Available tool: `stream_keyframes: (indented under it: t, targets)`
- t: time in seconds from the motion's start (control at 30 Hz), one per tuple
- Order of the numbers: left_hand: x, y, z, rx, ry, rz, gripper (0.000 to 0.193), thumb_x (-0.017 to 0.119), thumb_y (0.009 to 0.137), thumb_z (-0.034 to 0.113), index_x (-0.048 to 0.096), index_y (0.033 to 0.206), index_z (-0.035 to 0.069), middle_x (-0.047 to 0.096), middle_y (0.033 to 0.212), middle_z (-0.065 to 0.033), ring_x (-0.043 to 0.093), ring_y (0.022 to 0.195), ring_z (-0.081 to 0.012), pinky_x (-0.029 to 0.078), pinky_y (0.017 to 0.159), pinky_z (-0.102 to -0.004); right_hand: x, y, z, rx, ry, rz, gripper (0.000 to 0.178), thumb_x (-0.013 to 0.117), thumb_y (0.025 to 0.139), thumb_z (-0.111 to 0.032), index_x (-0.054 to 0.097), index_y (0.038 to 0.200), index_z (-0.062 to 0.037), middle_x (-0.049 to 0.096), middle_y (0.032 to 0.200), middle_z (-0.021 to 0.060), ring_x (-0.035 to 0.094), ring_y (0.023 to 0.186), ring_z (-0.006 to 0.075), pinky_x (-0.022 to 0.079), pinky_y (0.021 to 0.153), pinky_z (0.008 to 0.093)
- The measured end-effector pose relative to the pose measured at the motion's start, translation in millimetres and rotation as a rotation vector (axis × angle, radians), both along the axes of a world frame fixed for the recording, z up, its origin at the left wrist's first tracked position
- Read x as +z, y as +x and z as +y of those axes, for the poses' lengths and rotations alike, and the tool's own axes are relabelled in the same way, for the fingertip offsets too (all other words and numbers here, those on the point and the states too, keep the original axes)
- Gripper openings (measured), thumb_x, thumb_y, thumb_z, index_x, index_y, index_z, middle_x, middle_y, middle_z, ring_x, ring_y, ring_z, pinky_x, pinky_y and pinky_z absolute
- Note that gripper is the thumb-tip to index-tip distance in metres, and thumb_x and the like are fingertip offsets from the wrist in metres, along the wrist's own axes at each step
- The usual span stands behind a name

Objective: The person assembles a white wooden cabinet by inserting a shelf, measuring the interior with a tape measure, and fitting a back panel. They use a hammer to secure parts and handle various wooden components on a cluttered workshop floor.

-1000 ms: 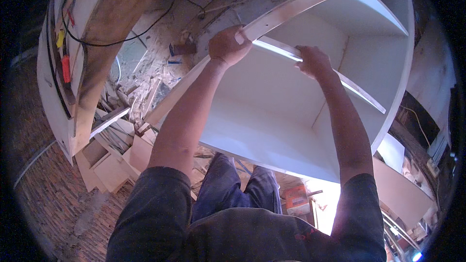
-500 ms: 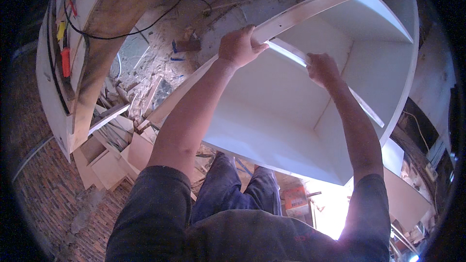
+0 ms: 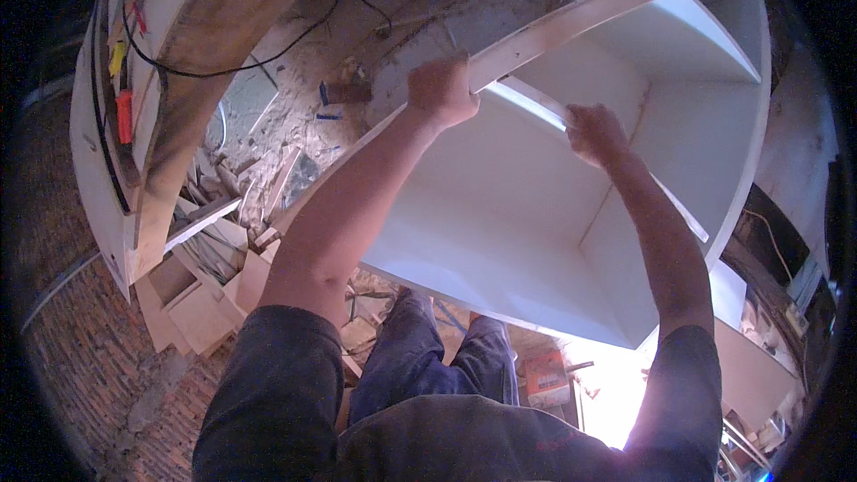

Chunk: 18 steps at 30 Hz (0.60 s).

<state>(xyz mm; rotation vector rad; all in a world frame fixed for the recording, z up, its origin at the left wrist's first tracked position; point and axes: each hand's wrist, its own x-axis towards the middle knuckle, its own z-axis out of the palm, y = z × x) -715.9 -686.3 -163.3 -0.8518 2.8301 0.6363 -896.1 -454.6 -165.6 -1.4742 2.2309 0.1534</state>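
A large white open cabinet with shelves inside fills the middle and right of the head view. My left hand is closed on the cabinet's front side edge, near a pale worn strip of that panel. My right hand grips a narrow white shelf board inside the cabinet, fingers wrapped over its front edge. Both arms reach up and forward from the lower edge. A second shelf sits deeper in the cabinet at the upper right.
A wooden workbench with a black cable, a red tool and yellow bits stands at the left. Offcuts and boards litter the dusty floor. An orange box lies by my legs. Brick wall at lower left.
Both hands have shifted to the right and slightly down along the cabinet, staying closed on its edge and shelf board. The cabinet sits further right in view.
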Motion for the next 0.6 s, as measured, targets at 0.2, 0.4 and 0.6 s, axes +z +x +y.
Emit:
stream_keyframes:
  t: [0.2, 0.4, 0.6]
  targets:
    - [-18.9, 1.3, -6.2, -0.040, 0.061, 0.093, 0.035, 0.075, 0.071, 0.028, 0.068, 0.098, 0.007, 0.071, 0.086, -0.0181, 0.071, 0.083, -0.0369, 0.058, 0.074, -0.0493, 2.2, 16.1, 4.5, 0.018, 0.006, -0.003, 0.013, 0.061, 0.086, -0.013, 0.068, 0.096, -0.0065, 0.070, 0.083, 0.0175, 0.070, 0.082, 0.0373, 0.057, 0.075, 0.0500]
    - [-9.7, 0.2, -4.3, -0.028, -0.002, 0.156, 0.036, 0.077, 0.069, 0.034, 0.071, 0.091, 0.007, 0.071, 0.082, -0.0169, 0.071, 0.079, -0.0360, 0.057, 0.073, -0.0487, 8.8, 12.3, -1.6, -0.072, -0.036, -0.004, 0.013, 0.062, 0.085, -0.011, 0.068, 0.095, -0.0073, 0.070, 0.082, 0.0182, 0.070, 0.080, 0.0374, 0.057, 0.075, 0.0495]
    - [-6.0, -1.7, 2.4, 0.004, 0.003, 0.198, 0.037, 0.077, 0.069, 0.037, 0.070, 0.087, 0.006, 0.070, 0.077, -0.0162, 0.071, 0.074, -0.0361, 0.057, 0.068, -0.0478, 7.3, 15.0, -3.4, -0.081, 0.001, 0.008, 0.013, 0.063, 0.083, -0.011, 0.068, 0.095, -0.0078, 0.070, 0.083, 0.0174, 0.070, 0.080, 0.0354, 0.058, 0.076, 0.0487]
